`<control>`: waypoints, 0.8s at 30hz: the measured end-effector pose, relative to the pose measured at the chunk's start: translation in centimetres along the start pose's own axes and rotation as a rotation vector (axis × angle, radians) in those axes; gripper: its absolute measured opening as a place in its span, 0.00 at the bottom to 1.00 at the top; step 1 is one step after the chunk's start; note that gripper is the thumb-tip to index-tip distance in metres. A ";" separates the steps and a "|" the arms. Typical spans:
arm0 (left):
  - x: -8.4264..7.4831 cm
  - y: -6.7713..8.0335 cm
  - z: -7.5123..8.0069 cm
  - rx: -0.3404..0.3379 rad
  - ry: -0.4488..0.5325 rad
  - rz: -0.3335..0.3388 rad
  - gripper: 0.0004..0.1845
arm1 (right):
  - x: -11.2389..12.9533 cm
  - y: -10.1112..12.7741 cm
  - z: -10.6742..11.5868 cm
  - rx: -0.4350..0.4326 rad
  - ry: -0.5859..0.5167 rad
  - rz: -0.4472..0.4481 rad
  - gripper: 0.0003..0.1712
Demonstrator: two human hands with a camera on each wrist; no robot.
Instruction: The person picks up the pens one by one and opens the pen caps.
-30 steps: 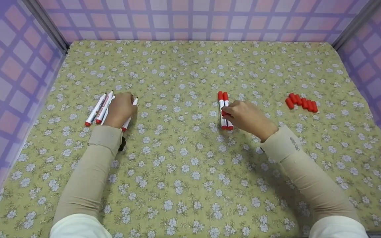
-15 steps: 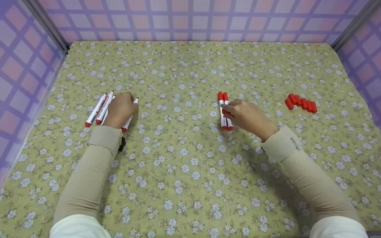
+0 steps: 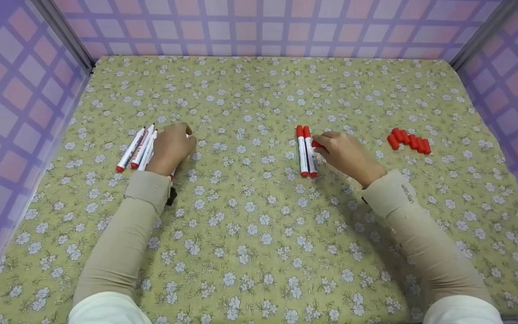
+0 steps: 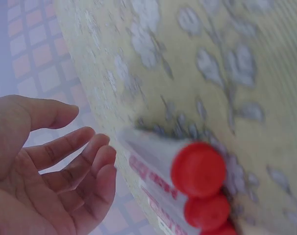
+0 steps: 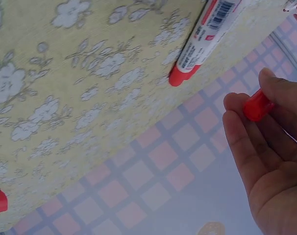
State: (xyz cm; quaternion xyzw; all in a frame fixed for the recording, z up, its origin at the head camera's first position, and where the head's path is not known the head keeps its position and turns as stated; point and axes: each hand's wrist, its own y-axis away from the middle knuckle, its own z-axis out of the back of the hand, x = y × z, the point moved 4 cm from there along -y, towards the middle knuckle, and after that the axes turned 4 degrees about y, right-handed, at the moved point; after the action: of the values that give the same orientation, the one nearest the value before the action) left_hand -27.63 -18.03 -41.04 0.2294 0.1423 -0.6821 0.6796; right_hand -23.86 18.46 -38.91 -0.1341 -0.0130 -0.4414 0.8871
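From the head view, a red cap (image 3: 316,144) was pinched in the right hand (image 3: 346,153) just beside two capped markers (image 3: 305,150); the left hand (image 3: 171,146) was laid by uncapped markers (image 3: 138,147) on the surface (image 3: 259,225). At the left wrist, loosely curled fingers (image 4: 75,171) held nothing. At the right wrist, the cap (image 5: 259,105) was seen between fingertips

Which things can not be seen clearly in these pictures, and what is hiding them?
- Head view: the left hand covers the marker under it; whether it grips it cannot be told.
- Head view: the right hand hides most of the red cap.
- Left wrist view: the markers are blurred, print unreadable.
- Right wrist view: the image edge cuts off the marker.
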 end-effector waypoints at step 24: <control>-7.4 1.5 -4.5 0.201 0.242 -0.159 0.18 | -7.0 1.7 0.1 -0.062 -0.032 -0.349 0.15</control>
State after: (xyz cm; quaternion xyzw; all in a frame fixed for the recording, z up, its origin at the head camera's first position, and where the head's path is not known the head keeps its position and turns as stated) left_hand -25.83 -9.40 -41.00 0.3646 0.1716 -0.7120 0.5750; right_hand -26.81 24.93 -40.20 -0.1642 -0.0364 -0.5868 0.7921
